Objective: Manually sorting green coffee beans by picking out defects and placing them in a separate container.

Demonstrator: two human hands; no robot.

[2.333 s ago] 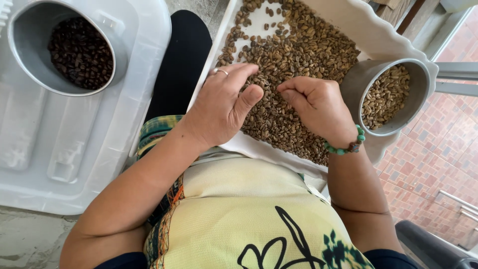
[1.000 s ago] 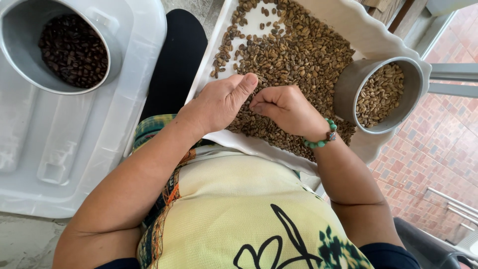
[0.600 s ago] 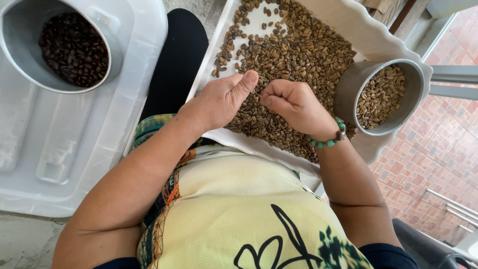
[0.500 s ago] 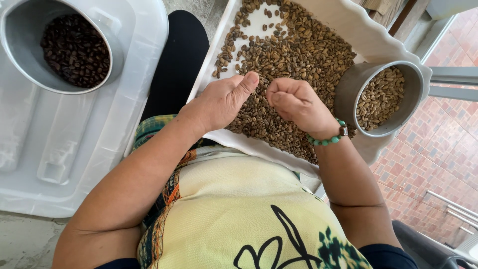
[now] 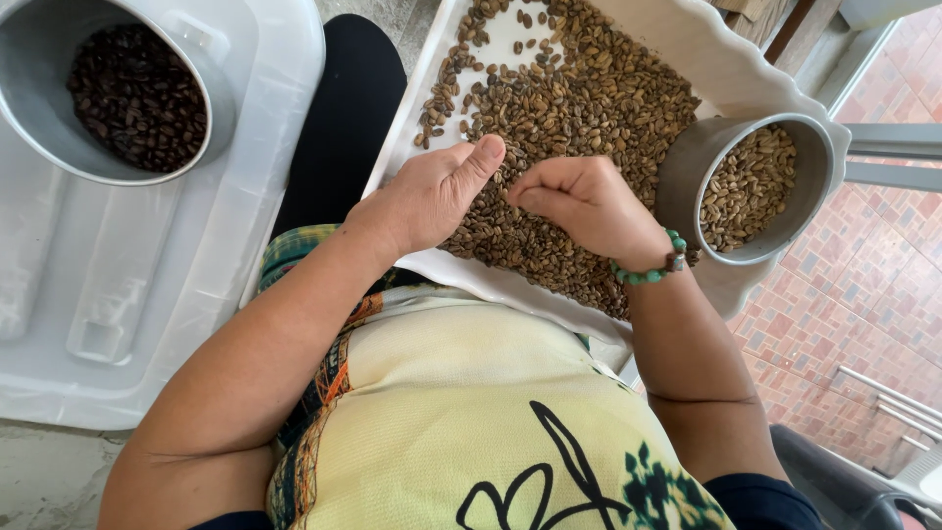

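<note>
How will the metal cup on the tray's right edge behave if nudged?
The metal cup looks about full of pale beans, so probably steady against a light nudge. It sits at the tray rim, so a hard push might tip it and spill.

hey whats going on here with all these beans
A person sits with a white tray on their lap, covered in pale brown beans. The left hand rests flat on the beans with its thumb stretched out, while the right hand, wearing a green bead bracelet, is curled loosely with fingertips pinched over the pile. A metal cup sitting on the tray's right side holds similar pale beans. To the left, a metal bowl of much darker beans rests on a white plastic lid.
</note>
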